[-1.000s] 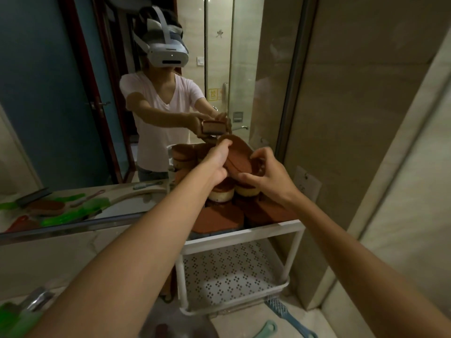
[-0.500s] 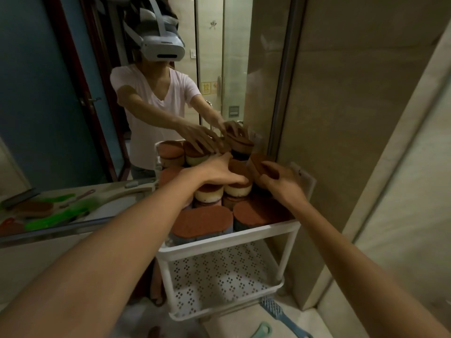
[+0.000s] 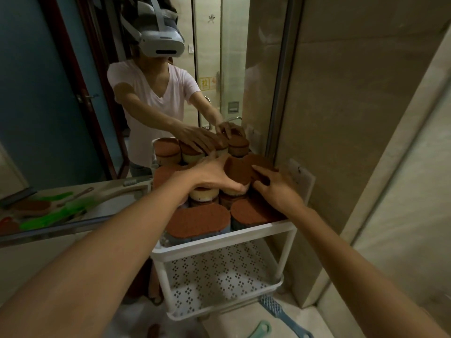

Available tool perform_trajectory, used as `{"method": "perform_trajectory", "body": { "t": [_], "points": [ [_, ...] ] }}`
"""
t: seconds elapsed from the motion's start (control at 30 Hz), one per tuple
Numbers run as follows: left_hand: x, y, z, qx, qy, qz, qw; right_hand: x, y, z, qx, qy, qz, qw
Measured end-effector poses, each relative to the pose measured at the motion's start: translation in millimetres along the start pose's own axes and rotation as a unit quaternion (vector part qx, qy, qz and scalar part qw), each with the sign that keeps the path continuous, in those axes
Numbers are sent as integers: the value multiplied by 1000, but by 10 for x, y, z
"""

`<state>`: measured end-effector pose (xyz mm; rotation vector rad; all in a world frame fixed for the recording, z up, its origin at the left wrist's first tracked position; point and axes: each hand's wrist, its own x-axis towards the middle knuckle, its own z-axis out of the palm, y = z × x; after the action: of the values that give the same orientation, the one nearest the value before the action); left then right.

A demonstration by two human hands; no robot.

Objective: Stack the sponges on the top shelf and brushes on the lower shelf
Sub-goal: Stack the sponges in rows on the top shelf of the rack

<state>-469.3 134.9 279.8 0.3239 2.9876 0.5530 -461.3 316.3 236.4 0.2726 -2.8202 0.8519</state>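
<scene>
Many sponges already crowd the top shelf. The lower shelf holds no brushes, and a blue brush lies on the floor at its 5 o'clock. Both hands grasp the topmost sponge at the top shelf's 12 o'clock, the left hand cupping its side and the right hand pinching its edge.

A yellow sticker on the glass door, reflected in the mirror, reads "拉"; nothing else is legible.
</scene>
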Motion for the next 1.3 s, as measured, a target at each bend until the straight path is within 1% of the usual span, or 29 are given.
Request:
{"method": "perform_trajectory", "body": {
  "t": [0.13, 0.33, 0.47, 0.53, 0.6, 0.67, 0.73, 0.8, 0.87, 0.97, 1.07, 1.13, 1.2, 1.3],
  "points": [
    [3, -8, 0, -2, -9, -2, 1000, -35, -38, -44, 14, 1, 1, 1000],
    [-41, 14, 32, 28, -16, -3, 999, -93, -72, -85, 14, 4, 0, 1000],
    [-105, 80, 52, 56, -10, 21, 998, -110, -105, -108, -35, -40, -7, 999],
    [-118, 94, 57, 76, -20, 22, 997, -95, -139, -155, -63, -64, -10, 996],
    [-115, 97, 45, 44, -15, 24, 999, -86, -180, -207, -75, -78, -14, 994],
    [-124, 118, 6, -18, 30, 34, 999, -111, -238, -238, -72, -65, -29, 995],
    [-153, 141, -46, -16, 105, 27, 994, -168, -324, -233, -67, -23, -60, 996],
    [-216, 116, -107, -5, 187, 18, 982, -260, -458, -198, -52, 23, -109, 992],
    [-359, 19, -186, -22, 248, 6, 969, -381, -651, -127, -23, 54, -179, 982],
    [-773, -197, -301, -35, 324, -34, 945, -593, -1046, 32, 50, 44, -254, 965],
    [-1391, -569, -316, -61, 393, -117, 910, -836, -1465, 345, 105, 9, -316, 943],
    [-1886, -897, -226, -83, 407, -191, 890, -1047, -1756, 628, 148, -28, -344, 927],
    [-2402, -1229, -45, -108, 408, -247, 872, -1310, -2042, 934, 190, -65, -360, 911],
    [-3189, -1652, 338, -143, 387, -362, 836, -1759, -2445, 1458, 221, -142, -358, 896]
  ]
}}
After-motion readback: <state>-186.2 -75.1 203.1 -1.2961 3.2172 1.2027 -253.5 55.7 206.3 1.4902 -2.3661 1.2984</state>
